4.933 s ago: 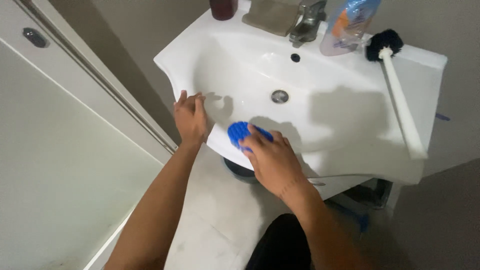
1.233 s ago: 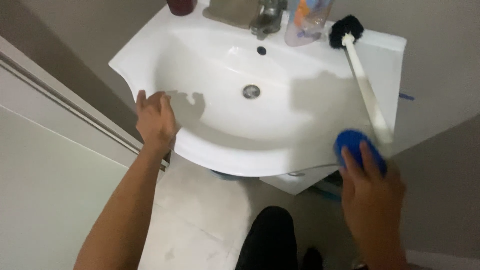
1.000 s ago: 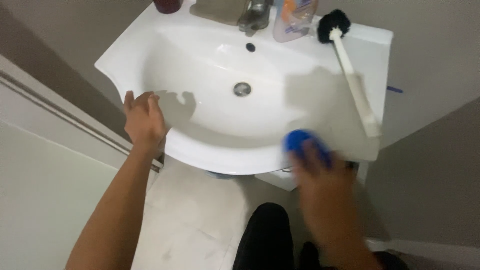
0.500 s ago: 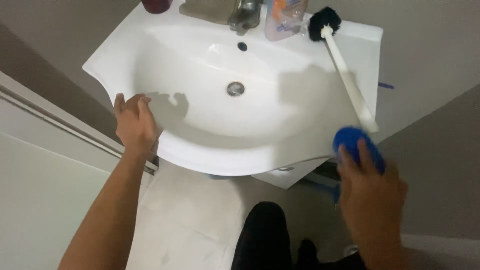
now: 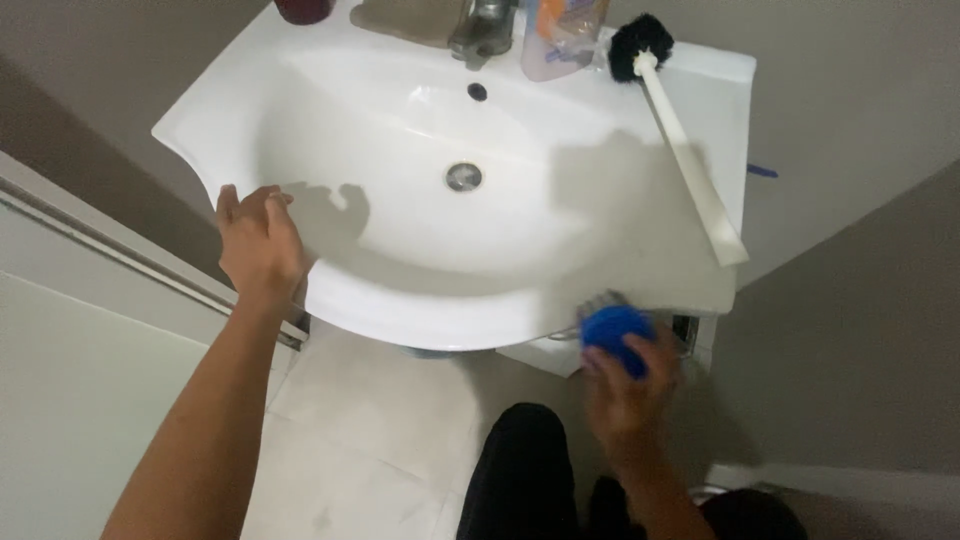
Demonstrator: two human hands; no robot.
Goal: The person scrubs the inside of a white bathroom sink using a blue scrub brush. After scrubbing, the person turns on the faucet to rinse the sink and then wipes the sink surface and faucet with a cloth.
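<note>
Scrubbing the front right edge of a white bathroom sink (image 5: 330,300), a person looks down at their own two bare hands. The right hand (image 5: 630,385) is curled shut around a round blue scrubber (image 5: 612,325), pressed against the underside of the sink's front rim near its right corner; grey bristles or mesh show at the scrubber's top. The left hand (image 5: 262,240) lies flat and open on the sink's left front rim, holding nothing, as if bracing.

This looks like the rim-cleaning step. Any further stroke calls for firm pressure along the curved edge while the left hand steadies the body.

The basin is glossy and white, with a round metal drain (image 5: 464,176) at its centre and a metal tap (image 5: 482,28) at the back. A long white brush with black bristles (image 5: 680,130) lies along the right side of the sink top. A clear bottle (image 5: 562,35) stands beside the tap. The floor below is pale tile, and the walls are grey.
</note>
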